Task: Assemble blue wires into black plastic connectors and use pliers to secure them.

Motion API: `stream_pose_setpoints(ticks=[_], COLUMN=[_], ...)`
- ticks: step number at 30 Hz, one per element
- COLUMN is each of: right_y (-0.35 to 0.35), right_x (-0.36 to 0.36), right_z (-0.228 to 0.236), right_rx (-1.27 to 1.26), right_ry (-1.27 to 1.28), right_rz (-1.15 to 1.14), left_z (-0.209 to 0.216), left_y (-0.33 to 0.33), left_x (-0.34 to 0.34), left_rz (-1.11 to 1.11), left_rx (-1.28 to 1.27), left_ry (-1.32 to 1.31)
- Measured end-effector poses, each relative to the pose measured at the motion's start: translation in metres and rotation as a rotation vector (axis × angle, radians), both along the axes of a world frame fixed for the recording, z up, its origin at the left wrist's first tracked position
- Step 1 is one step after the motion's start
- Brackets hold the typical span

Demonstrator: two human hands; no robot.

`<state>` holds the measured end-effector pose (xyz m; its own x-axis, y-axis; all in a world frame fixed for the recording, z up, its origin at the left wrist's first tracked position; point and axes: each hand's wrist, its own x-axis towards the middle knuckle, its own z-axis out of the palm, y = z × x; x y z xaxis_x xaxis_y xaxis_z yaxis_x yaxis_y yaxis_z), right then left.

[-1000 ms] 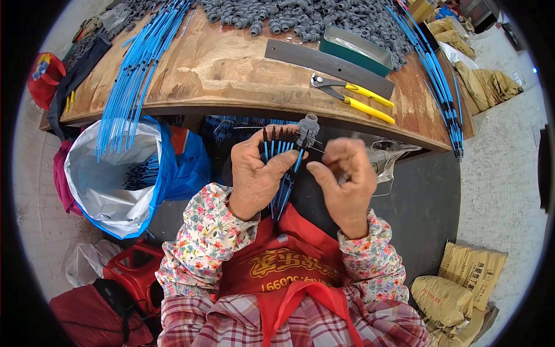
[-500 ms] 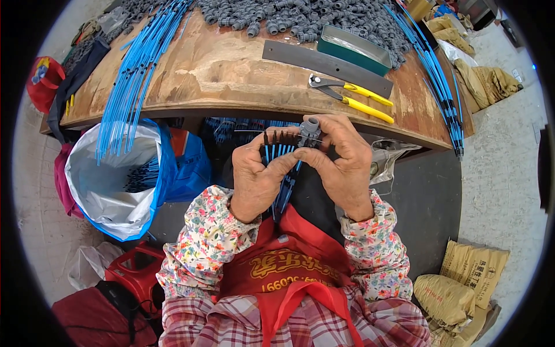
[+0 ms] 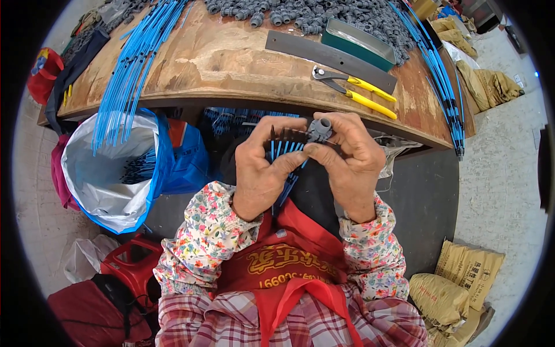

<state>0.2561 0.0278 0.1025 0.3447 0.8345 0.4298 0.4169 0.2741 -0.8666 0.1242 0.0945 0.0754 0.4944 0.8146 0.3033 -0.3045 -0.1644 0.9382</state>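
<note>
In the head view, at the centre of the frame, the left hand (image 3: 254, 173) pinches a fan of thin blue rods with black ends (image 3: 281, 148), while the right hand (image 3: 354, 165) grips a ribbed, hollow-mouthed grey plastic fitting (image 3: 318, 130) right beside them. At left, an open blue bag with a crinkled silvery lining (image 3: 87, 168) holds more black-and-blue rods (image 3: 140, 166); at upper right, a rectangular green tray (image 3: 357, 51) sits on the scuffed wooden table (image 3: 214, 63). Yellow lettering marks the red cloth apron (image 3: 283, 231), and dark print the tan sack (image 3: 471, 272) at lower right.
</note>
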Motion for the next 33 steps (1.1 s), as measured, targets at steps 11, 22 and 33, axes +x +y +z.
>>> stream_pose_setpoints(ticks=[11,22,33], right_y=[-0.001,0.004,0.004], right_x=[0.011,0.019,0.029], right_z=[-0.009,-0.018,-0.015], right_rx=[-0.008,0.043,-0.007], right_ry=[0.275,0.387,0.361], right_rz=[0.1,0.135,0.277], left_z=[-0.02,-0.013,-0.017], left_y=[0.004,-0.003,0.006], left_x=[0.0,0.011,0.009], left_rz=[-0.215,0.091,-0.068], left_rx=[-0.21,0.125,0.05], left_ry=[-0.111,0.101,0.05])
